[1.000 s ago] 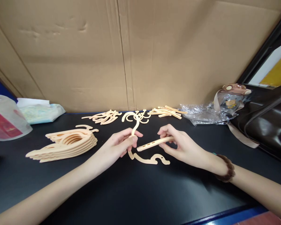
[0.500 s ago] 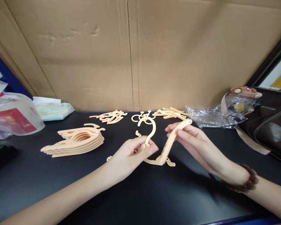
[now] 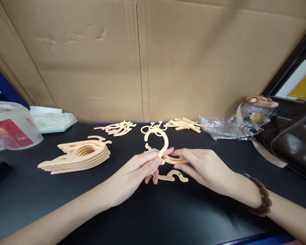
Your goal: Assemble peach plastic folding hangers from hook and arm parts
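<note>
In the head view my left hand point(image 3: 139, 168) is closed on the base of a cream plastic hanger hook point(image 3: 165, 141), whose curve stands up above my fingers. My right hand point(image 3: 206, 168) pinches a cream hanger arm point(image 3: 174, 160) and keeps it almost level. The inner end of that arm meets the hook's base at my left fingertips; whether the two are joined I cannot tell. Behind and below my hands lies a curved hanger piece point(image 3: 180, 175) on the black table point(image 3: 153, 214), partly hidden by my left fingers.
Folded hangers point(image 3: 76, 158) are stacked at left. Along the back lie piles of curved arms point(image 3: 120, 128), loose hooks point(image 3: 144, 129) and straight strips point(image 3: 184, 124). Clear plastic wrapping point(image 3: 219, 126), a strapped bottle point(image 3: 255, 114) and a dark bag point(image 3: 293, 132) are at right; a tissue pack point(image 3: 54, 122) sits back left.
My right hand has moved left and lower, turning the hanger arm from steeply tilted to nearly level against the hook's base. My left hand still holds the hook.
</note>
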Demonstrator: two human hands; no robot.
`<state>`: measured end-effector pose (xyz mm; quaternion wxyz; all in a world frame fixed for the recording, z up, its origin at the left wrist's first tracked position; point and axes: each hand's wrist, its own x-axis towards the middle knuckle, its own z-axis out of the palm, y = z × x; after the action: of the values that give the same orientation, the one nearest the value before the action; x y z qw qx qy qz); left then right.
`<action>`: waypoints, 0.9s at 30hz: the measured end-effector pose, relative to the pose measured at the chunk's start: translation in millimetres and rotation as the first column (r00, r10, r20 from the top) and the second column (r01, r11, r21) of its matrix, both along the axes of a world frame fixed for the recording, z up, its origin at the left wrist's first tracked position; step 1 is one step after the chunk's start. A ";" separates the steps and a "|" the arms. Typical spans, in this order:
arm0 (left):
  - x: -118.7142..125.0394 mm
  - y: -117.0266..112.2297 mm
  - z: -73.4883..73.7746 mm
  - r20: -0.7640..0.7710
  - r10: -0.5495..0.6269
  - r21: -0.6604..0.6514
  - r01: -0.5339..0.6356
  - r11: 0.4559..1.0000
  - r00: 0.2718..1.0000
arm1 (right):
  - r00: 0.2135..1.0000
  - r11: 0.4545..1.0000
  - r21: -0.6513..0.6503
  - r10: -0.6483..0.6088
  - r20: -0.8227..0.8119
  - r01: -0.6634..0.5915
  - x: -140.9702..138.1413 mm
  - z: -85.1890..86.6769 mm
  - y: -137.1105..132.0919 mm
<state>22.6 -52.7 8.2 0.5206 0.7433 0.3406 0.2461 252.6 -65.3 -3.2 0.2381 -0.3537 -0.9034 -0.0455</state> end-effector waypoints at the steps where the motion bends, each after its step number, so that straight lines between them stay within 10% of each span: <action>1: -0.4 0.1 0.6 -0.007 -0.018 0.007 0.018 1.000 1.000 | 1.000 1.000 0.016 -0.002 0.005 0.002 0.7 0.0 0.3; 11: 0.2 5.9 1.7 -0.098 -0.179 0.038 0.184 0.982 0.979 | 0.982 0.979 0.180 0.068 0.177 -0.100 8.5 4.1 1.7; 27: 1.2 7.0 2.2 -0.079 -0.019 0.027 0.021 0.999 0.997 | 0.982 0.989 0.115 0.075 0.173 -0.096 7.1 4.2 0.5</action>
<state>23.8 -45.8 10.4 0.4986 0.7630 0.3500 0.2160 259.7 -64.7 1.0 0.1841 -0.2942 -0.9301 -0.1202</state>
